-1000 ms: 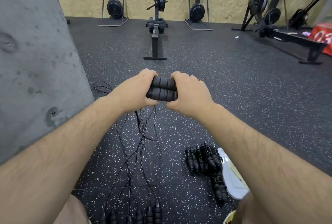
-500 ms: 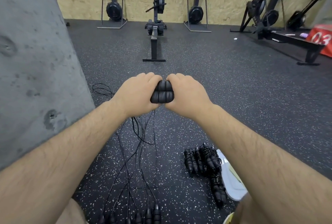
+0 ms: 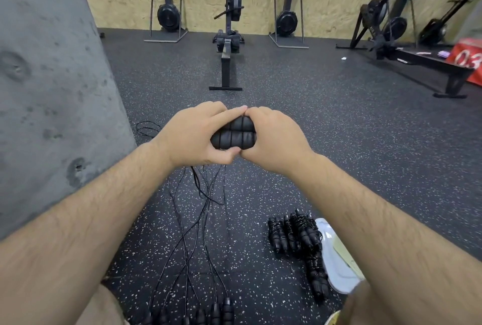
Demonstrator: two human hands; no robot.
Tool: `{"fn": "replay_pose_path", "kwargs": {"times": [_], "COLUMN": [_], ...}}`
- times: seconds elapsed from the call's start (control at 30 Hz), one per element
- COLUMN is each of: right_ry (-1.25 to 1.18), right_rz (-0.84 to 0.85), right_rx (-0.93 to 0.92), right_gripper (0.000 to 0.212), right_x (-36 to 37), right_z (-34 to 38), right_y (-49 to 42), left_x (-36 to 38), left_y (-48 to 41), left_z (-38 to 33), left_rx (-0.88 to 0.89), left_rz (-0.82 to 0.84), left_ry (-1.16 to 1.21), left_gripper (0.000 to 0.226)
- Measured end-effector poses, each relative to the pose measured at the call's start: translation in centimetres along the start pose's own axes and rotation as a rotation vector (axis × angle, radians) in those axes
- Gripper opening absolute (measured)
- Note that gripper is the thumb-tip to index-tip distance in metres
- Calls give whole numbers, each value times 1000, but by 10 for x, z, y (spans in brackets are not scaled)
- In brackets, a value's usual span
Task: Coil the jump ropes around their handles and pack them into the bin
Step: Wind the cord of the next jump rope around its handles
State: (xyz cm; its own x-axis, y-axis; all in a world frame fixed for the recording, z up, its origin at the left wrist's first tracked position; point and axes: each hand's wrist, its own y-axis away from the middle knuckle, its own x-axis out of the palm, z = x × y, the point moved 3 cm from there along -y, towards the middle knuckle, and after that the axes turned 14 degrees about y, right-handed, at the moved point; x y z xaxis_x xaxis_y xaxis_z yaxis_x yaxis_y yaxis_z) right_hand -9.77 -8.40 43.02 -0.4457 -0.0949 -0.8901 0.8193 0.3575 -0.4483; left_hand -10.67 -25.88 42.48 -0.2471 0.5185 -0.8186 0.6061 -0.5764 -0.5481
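The left hand (image 3: 193, 136) and right hand (image 3: 273, 139) hide the foam handles' (image 3: 232, 139) ends. The bottom edge crops the loose rope handles (image 3: 227, 310), and a forearm (image 3: 391, 233) overlaps the shoe (image 3: 336, 259).

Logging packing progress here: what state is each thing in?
Handles: paired side by side, held off the floor.
Left hand: grips their left end.
Right hand: grips their right end.
Loose ropes: uncoiled, lying along the floor.
Coiled ropes: wound round their handles, piled on the floor.
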Motion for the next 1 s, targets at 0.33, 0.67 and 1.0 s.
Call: {"fn": "replay_pose_path", "kwargs": {"times": [0.33,0.67,1.0], "right_ry": [-16,-63,-571], "right_rz": [-45,-104,43], "right_rx": [-22,-7,111], "right_gripper": [55,50,126], "right_x": [-8,-6,10], "right_z": [0,4,-18], "right_y": [3,1,1], "left_x": [-8,-7,-20], "left_y": [-2,4,11], "left_z": [0,-3,8], "left_rx": [29,2,-53], "left_rz": [42,-40,-94], "left_ry": [130,-80,-162], "left_gripper": [69,96,87]}}
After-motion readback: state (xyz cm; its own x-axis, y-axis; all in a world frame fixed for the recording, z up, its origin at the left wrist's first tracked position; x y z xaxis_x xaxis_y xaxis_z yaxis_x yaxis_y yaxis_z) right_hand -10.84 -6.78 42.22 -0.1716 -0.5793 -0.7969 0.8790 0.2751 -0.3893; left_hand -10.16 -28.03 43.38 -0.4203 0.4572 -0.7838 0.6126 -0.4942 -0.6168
